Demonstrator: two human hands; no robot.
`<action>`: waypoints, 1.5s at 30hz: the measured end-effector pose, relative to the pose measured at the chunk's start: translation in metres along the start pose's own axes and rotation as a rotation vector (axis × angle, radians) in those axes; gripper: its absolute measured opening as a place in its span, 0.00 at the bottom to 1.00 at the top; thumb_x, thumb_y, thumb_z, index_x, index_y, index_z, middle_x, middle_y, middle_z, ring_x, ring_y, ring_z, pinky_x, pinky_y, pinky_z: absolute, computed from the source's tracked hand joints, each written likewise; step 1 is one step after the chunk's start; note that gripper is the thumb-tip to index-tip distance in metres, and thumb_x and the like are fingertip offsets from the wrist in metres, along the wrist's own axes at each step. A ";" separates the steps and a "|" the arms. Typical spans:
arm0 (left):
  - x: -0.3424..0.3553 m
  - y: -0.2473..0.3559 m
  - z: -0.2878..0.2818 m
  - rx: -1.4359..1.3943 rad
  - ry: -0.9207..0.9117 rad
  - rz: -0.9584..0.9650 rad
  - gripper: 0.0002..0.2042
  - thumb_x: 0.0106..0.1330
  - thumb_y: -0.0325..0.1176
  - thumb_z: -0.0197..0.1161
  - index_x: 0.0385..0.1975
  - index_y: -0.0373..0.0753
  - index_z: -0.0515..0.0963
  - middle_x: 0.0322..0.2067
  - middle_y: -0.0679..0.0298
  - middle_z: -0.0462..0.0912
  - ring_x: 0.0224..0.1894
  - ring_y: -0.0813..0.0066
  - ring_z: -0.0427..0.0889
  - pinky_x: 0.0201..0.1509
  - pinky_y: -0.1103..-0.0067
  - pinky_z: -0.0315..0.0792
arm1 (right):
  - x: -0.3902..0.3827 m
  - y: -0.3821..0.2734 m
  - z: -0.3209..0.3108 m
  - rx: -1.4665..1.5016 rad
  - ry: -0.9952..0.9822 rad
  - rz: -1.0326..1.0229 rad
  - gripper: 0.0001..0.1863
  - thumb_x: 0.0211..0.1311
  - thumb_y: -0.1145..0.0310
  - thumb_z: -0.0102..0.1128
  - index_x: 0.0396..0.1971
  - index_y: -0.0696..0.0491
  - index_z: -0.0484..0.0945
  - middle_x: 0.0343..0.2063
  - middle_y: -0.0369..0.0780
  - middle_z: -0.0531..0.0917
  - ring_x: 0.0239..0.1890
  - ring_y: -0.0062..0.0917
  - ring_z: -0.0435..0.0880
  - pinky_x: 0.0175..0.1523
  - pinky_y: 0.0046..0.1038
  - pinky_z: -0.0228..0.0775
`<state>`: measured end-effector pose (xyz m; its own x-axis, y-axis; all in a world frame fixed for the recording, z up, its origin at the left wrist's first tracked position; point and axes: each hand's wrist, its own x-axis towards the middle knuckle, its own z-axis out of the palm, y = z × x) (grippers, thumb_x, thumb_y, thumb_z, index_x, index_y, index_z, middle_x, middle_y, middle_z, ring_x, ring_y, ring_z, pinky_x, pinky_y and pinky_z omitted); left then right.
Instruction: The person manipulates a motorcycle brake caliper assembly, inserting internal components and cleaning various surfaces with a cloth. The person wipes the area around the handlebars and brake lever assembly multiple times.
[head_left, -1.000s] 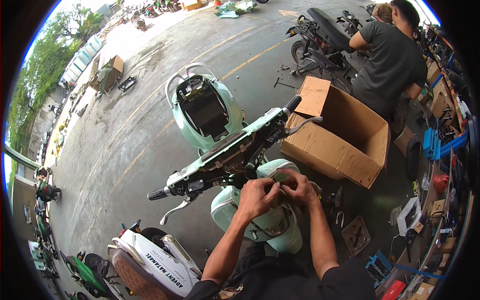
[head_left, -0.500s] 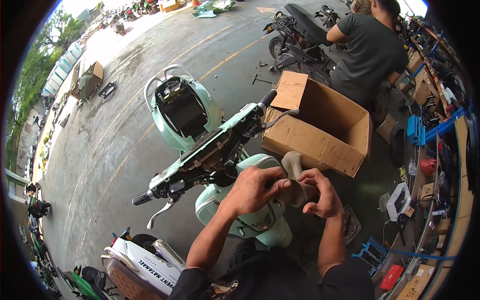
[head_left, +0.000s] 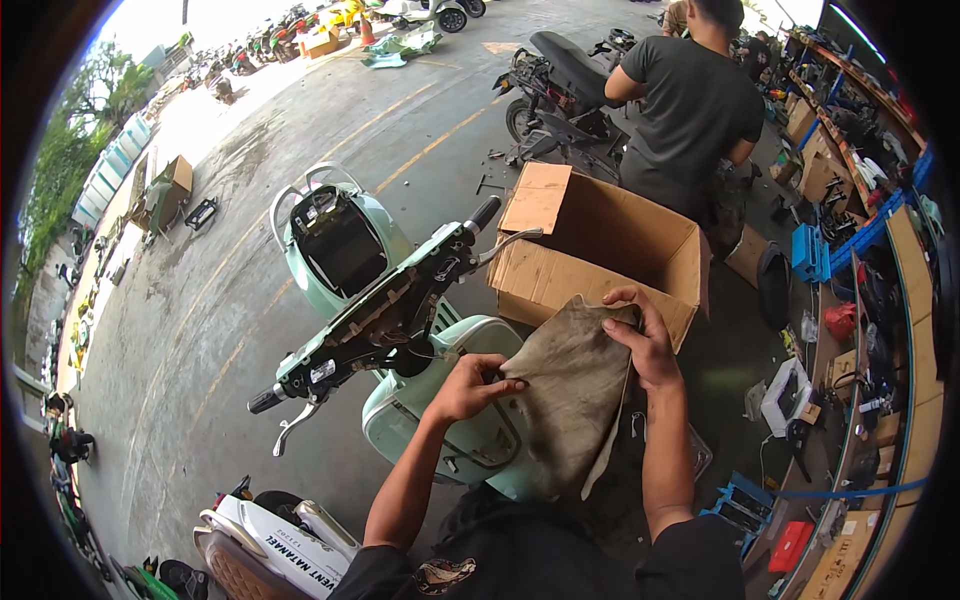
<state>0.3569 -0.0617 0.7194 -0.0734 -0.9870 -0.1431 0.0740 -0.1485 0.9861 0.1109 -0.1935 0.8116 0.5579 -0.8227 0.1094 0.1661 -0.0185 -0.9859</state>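
Note:
A greyish-brown, stained rag [head_left: 572,385] hangs spread out between my two hands. My left hand [head_left: 474,386] pinches its left edge between thumb and fingers. With thumb and fingers closed on the upper right corner, my right hand [head_left: 645,340] holds the other side. Behind the rag and to its left stands a mint-green scooter [head_left: 470,350], partly hidden by the cloth. Its bare handlebar [head_left: 375,315] has dark inner parts showing, and a mint-green front housing [head_left: 340,235] with a dark screen sits beyond it.
An open cardboard box [head_left: 560,285] stands just beyond my right hand. Farther off, a person in a dark shirt [head_left: 690,110] is beside a partly stripped motorbike [head_left: 565,90]. Parts-laden shelves [head_left: 850,170] line the right; a white scooter body [head_left: 270,540] is at lower left.
The rag, bunched between my hands before, now hangs opened out. My hands have moved apart, the left one lower and the right one higher. The whole view has shifted slightly.

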 end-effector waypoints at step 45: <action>0.042 -0.029 0.003 0.794 0.845 -0.163 0.32 0.64 0.26 0.56 0.70 0.40 0.58 0.59 0.44 0.72 0.54 0.41 0.78 0.54 0.55 0.75 | 0.170 0.238 0.079 -0.040 -0.394 0.191 0.19 0.62 0.73 0.57 0.53 0.57 0.78 0.44 0.46 0.85 0.47 0.31 0.83 0.52 0.36 0.76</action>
<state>0.3484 -0.0989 0.6852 0.6818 -0.7315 0.0114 -0.5391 -0.4918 0.6838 0.3099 -0.2929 0.6059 0.8442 -0.5342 -0.0435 0.0025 0.0850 -0.9964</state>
